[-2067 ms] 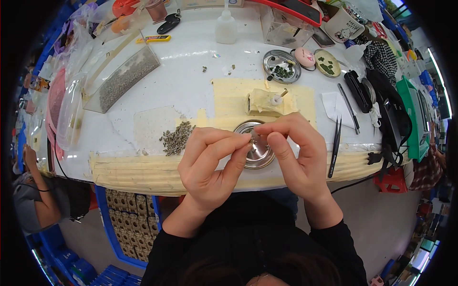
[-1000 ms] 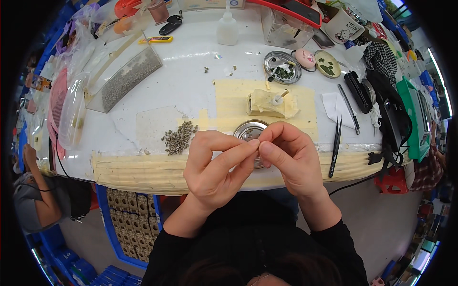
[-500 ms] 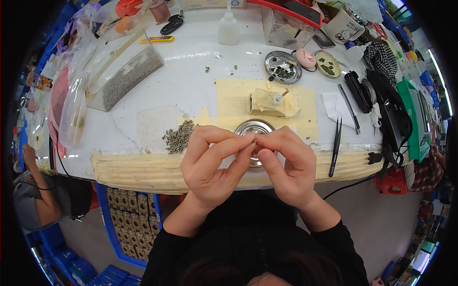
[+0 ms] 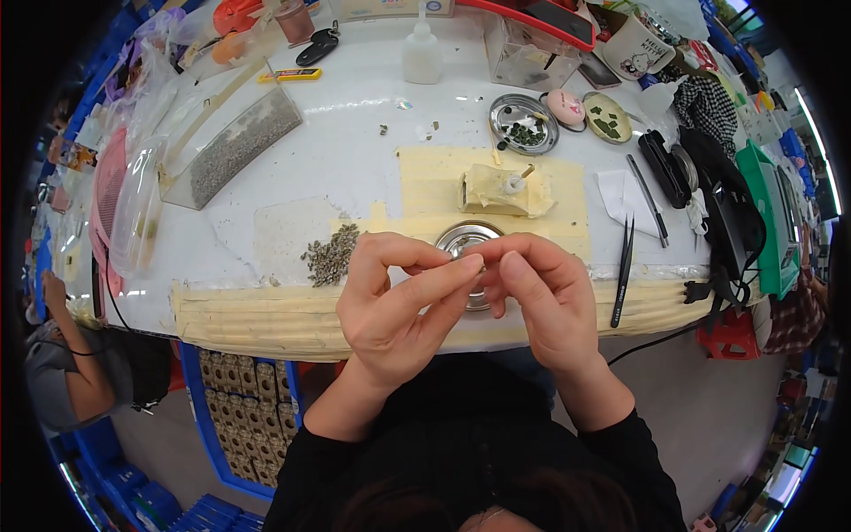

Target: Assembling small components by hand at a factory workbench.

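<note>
- The left hand (image 4: pixel 390 310) is pinching, thumb and forefinger nearly closed, and is apparently holding a tiny piece (image 4: pixel 481 268), mostly hidden by the fingers.
- The right hand (image 4: pixel 554 306) is curling its fingers toward that grip; whether it is also gripping the piece, I cannot tell.
- The piece is sitting at the left fingertips, between the two hands and above the dish (image 4: pixel 452 238).
- The dish is resting on the surface (image 4: pixel 355 133), directly below the grip and partly covered by the fingers.
- A pile (image 4: pixel 331 254) of small parts is lying just left of the left hand.
- Tweezers (image 4: pixel 623 275) are lying to the right of the right hand.
- A taped block (image 4: pixel 496 191) is standing beyond the grip.
- A tin (image 4: pixel 554 133) is holding dark green pieces farther beyond.
- A bottle (image 4: pixel 421 58) is standing upright, well beyond the left hand.
</note>
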A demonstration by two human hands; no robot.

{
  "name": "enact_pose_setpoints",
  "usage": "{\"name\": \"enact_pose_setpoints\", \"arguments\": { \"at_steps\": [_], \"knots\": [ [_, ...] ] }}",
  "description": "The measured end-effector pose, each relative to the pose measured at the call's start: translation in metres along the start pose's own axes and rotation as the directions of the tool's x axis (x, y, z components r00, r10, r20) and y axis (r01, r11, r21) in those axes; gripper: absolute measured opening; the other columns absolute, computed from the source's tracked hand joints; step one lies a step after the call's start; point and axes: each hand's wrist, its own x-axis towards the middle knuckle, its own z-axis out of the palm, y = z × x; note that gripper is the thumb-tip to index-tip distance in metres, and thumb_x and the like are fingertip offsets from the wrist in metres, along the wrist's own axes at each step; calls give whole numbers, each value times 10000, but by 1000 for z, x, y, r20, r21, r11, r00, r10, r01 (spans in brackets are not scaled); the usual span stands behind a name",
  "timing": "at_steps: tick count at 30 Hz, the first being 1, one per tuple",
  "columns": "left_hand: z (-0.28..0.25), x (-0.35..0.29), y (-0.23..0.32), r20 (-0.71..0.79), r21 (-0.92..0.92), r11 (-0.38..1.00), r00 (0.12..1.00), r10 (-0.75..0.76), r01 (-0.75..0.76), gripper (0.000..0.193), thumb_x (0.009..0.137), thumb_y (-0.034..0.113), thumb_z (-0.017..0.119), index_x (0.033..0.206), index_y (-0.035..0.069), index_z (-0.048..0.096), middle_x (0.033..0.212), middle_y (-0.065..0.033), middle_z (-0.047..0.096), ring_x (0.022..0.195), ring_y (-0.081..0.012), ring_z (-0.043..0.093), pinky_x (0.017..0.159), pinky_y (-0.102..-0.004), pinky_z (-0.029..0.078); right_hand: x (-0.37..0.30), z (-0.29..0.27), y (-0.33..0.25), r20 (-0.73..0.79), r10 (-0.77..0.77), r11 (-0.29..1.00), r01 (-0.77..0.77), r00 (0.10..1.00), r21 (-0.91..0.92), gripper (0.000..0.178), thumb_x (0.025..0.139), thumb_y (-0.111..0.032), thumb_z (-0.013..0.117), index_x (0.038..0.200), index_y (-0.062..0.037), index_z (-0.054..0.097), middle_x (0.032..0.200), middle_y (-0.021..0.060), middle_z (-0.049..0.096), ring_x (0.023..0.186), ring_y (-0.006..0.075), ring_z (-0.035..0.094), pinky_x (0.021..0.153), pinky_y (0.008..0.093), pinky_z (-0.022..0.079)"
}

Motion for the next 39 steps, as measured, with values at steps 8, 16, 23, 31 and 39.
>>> {"name": "enact_pose_setpoints", "arguments": {
  "at_steps": [8, 16, 23, 31, 39],
  "knots": [
    [1, 0, 0, 9, 13, 1000, 1000, 25, -25, 327, 672, -35, 816, 977, 77, 771, 882, -38, 631, 771, -173, 570, 645, -283, 449, 2, -1, 10, 3, -7, 999, 7, 1000, 54, 130, 957, -120, 686, 1030, -12, 683, 867, 17, 660, 751, 62, 583, 635, 215, 464],
    [3, -2, 0, -27, 11, 998, 997, -65, 66, 274, 693, -56, 806, 947, 29, 752, 882, -53, 638, 768, -192, 592, 653, -291, 458, 1, 6, 4, 316, -694, 211, 602, 647, -770, 366, 716, -39, 808, 1078, -65, 757, 815, 26, 633, 680, 184, 570, 581, 284, 450],
    [-1, 2, 2, -8, -35, 999, 1000, -27, 27, 288, 694, -49, 810, 958, 56, 766, 879, -42, 643, 773, -187, 596, 666, -288, 468, -1, 2, 17, 63, -430, 760, 398, 901, -514, 218, 864, -66, 747, 1076, -20, 730, 835, 54, 641, 731, 144, 592, 645, 258, 472],
    [3, 0, 1, 12, 14, 999, 999, 39, -39, 316, 677, -53, 814, 968, 59, 760, 867, -34, 642, 773, -185, 591, 649, -290, 451, -1, 2, 10, -84, -184, 971, 168, 979, -169, 130, 863, -47, 758, 974, 3, 713, 836, 48, 647, 741, 113, 598, 657, 240, 473],
    [2, -1, 0, -18, 28, 999, 999, -43, 44, 293, 688, -55, 809, 958, 45, 755, 872, -47, 645, 766, -193, 586, 645, -297, 454, 0, 5, 8, 221, -665, 335, 549, 714, -766, 326, 735, 6, 809, 1053, -47, 763, 828, 44, 640, 690, 174, 575, 584, 270, 451]
  ]
}}
